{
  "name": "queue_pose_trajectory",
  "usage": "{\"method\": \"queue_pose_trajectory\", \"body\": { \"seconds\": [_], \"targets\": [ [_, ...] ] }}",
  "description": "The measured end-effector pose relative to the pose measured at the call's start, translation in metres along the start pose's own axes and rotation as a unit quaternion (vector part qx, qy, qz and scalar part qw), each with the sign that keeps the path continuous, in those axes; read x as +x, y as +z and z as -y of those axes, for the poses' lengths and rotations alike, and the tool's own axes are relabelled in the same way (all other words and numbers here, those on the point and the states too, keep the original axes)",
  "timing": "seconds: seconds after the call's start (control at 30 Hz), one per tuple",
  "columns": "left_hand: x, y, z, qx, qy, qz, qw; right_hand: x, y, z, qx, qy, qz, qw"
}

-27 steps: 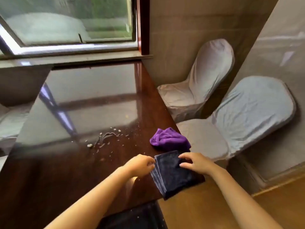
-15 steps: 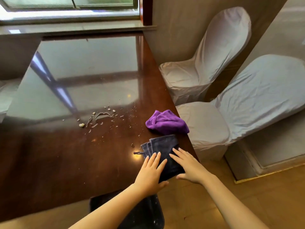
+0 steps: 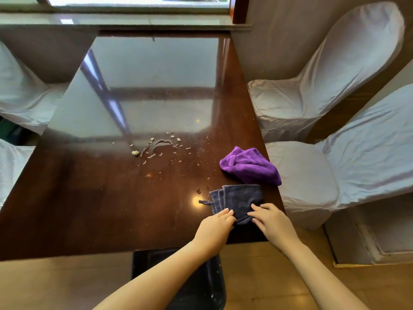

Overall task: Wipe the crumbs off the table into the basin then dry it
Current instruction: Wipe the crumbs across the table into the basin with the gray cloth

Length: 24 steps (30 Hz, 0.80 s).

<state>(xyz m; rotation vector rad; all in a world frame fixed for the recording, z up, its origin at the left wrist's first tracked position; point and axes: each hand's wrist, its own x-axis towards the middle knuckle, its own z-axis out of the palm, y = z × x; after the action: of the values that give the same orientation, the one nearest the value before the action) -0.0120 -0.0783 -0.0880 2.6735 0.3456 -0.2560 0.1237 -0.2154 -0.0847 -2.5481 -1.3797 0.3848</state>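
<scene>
So both hands sit on the dark cloth (image 3: 238, 200) at the near right corner of the table (image 3: 89, 198): left hand (image 3: 214, 227) with fingers together, laid flat on its near left edge, right hand (image 3: 271, 220) with fingers slightly spread, pressing the near right edge. Neither is pinching it as far as I can see; looks like flattening or squaring the fold to get a broad wiping pad, judging by the stacked layers showing along its left side. Cloth is navy terry, matte, with a small hanging loop poking out left. Purple cloth (image 3: 250, 167) lies bunched just beyond it, close to the right edge, fluffy microfibre, probably kept aside dry for the last step. Crumbs (image 3: 156, 146) are mid-table toward the right, pale lumps plus fine specks, mixed with a smear of liquid. Tabletop is glossy dark wood, mirror-like, so grit should slide easily. Basin (image 3: 201, 285) is dark, flecked, sitting below the near edge under the arms, placed to catch a sweep pulled toward the person. Chairs (image 3: 312, 90) along the right side have wrinkled white fabric covers. Wiping not started.
</scene>
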Motion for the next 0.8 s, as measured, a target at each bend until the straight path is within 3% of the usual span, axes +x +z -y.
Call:
{"method": "queue_pose_trajectory", "body": {
  "seconds": [0.1, 0.3, 0.47, 0.67, 0.8],
  "targets": [
    [0.005, -0.026, 0.008, -0.083, -0.046, -0.034, 0.995, 0.013, -0.018, 0.013, 0.037, 0.005, -0.025, 0.999],
    [0.01, -0.097, 0.049, -0.181, -0.047, -0.068, 0.98, 0.058, -0.071, 0.051, 0.126, -0.021, -0.003, 0.992],
    [0.032, -0.167, 0.088, -0.144, -0.029, -0.077, 0.986, 0.114, -0.107, 0.081, 0.157, -0.051, -0.015, 0.986],
    [0.089, -0.248, 0.129, -0.095, -0.021, -0.123, 0.988, 0.203, -0.137, 0.1, 0.176, -0.046, -0.108, 0.977],
    [0.132, -0.263, 0.15, -0.074, -0.031, -0.152, 0.985, 0.25, -0.135, 0.095, 0.169, -0.025, -0.17, 0.97]
  ]
}}
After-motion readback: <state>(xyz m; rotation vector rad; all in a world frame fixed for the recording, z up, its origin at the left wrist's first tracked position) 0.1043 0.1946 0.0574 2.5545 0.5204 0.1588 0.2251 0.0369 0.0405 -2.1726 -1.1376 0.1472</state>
